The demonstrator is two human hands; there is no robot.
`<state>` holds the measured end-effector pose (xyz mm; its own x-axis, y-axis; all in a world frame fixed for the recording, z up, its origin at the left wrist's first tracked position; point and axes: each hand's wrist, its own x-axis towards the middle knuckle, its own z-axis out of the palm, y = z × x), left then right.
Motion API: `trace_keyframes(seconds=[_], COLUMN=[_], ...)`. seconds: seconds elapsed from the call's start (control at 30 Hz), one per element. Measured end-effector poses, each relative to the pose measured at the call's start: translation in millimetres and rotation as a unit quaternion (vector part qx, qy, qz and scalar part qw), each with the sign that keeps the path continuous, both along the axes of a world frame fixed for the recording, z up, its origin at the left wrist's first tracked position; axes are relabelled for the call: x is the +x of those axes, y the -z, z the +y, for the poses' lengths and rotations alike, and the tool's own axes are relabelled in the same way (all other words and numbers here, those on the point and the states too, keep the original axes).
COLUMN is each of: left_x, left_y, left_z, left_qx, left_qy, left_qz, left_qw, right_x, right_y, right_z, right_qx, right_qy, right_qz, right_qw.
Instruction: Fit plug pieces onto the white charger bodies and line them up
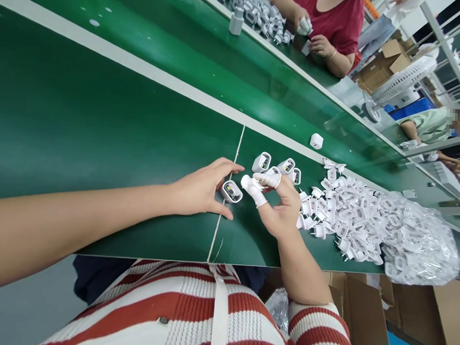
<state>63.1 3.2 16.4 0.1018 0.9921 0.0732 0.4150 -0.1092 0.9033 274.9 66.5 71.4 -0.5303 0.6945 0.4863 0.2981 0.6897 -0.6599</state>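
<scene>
Five open cases [259, 164], One Closed Block [316, 141] and a Big Heap of plug caps [346, 213]

The work looks to be in an early or middle stage, judging by how much loose stock lies on the green bench [113, 132]. One open case [231, 193] sits between the thumb and fingers of the left hand [199, 189], over the pale seam, its hollow end up and its inner parts showing. That hand is spread around it, with gaps at the thumb and forefinger; whether the palm side touches the case cannot be told. The right hand [283, 210] is held just beside it, thumb and forefinger brought close together in white finger covers [256, 193]. Whether a cap is pinched between those tips cannot be made out.

The other four cases stand just beyond the right hand, one partly hidden by it, and none of them appears to have a cap on. Only the white block on the belt [204, 64] looks closed up. To the right, the caps form a broad heap running up to a clear plastic bag [436, 247] with more white pieces inside, so plenty seems left. Across the belt, a co-worker in a red top [345, 25] handles white pieces near a second pile [269, 21].
</scene>
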Motion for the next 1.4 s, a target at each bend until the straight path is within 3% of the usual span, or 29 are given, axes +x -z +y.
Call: trace_keyframes(seconds=[0.1, 0.37, 0.5, 0.7, 0.93, 1.13, 1.4], left_x=[-5, 4, 3, 3, 2, 1, 2], left_y=[0.7, -0.3, -2.9, -5.5, -2.9, -3.6, -3.0], left_z=[0, -1, -1, -2, -2, -2, -1], left_qx=[0.001, 0.036, 0.034, 0.009, 0.032, 0.03, 0.022], left_qy=[0.05, -0.009, -0.005, 0.002, 0.001, 0.005, 0.004], left_qz=[-0.018, -0.034, -0.032, -0.013, -0.013, -0.012, -0.011], left_qw=[0.999, 0.999, 0.999, 1.0, 0.999, 0.999, 1.0], right_x=[-1, -6, -8, -8, -10, -12, -9], right_y=[3.1, 9.9, 6.7, 0.4, 3.7, -0.5, -2.0], right_z=[-2, -11, -12, -13, -12, -14, -13], right_qx=[-0.001, 0.143, 0.155, 0.148, 0.134, 0.176, 0.146], right_qy=[-0.014, -0.082, -0.073, -0.055, -0.081, -0.056, -0.063], right_qz=[-0.025, -0.112, -0.139, -0.087, -0.137, -0.184, -0.158], right_qw=[1.0, 0.98, 0.975, 0.984, 0.978, 0.965, 0.975])
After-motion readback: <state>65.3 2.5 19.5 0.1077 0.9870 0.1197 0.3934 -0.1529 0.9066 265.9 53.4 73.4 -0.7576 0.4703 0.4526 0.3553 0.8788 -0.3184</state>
